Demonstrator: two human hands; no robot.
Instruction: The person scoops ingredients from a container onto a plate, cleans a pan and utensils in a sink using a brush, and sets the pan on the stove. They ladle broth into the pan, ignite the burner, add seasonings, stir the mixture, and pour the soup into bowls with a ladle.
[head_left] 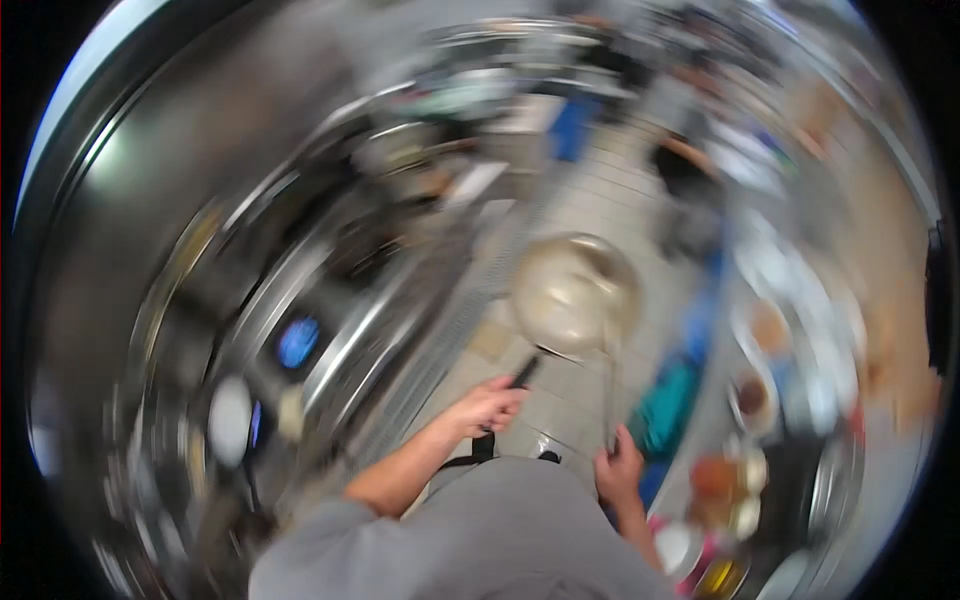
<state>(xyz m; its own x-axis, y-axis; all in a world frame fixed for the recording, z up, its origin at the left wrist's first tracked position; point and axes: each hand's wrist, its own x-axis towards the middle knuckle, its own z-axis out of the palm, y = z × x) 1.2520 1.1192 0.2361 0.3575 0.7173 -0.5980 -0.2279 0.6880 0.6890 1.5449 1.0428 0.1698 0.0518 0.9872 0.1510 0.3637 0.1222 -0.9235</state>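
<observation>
A round metal pan (568, 300) hangs over the tiled floor in front of me, its contents blurred and pale. My left hand (492, 406) is wrapped round the pan's black handle. On the other side, my right hand (619, 464) grips a long thin utensil (613, 385), which reaches up to the pan's right part. What the utensil's far end looks like is smeared by motion.
On the left runs a metal stove line with a blue flame (298, 342). A counter on the right holds bowls (752, 400) and containers (678, 552). Teal cloth (668, 405) lies beside it. Farther off, a blurred person (688, 180) stands at the aisle's right.
</observation>
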